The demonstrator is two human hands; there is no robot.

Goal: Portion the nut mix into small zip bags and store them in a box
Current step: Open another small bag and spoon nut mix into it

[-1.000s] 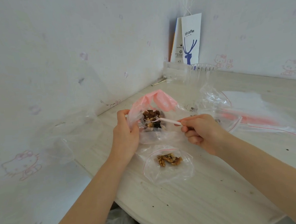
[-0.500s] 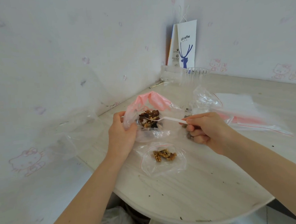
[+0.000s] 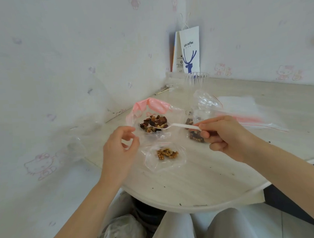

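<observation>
Paper bag (image 3: pixel 190 50): 2 blue words, "luckin coffee" (above a blue deer-head logo), upper middle of the frame.
Carton (image 3: pixel 178 59) behind it: print too small to read.

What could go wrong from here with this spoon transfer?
1. The spoon in the right hand looks heaped; pieces may drop in transit.
2. The small zip bag lies flat on the table, and the left hand seems to hold nothing, so the scoop may miss its mouth.

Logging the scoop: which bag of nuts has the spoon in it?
The pink-topped bag, beyond the left hand: the spoon rests on its dark mix. The walnut bag in front and the dark-nut bag by the right hand have none.
</observation>
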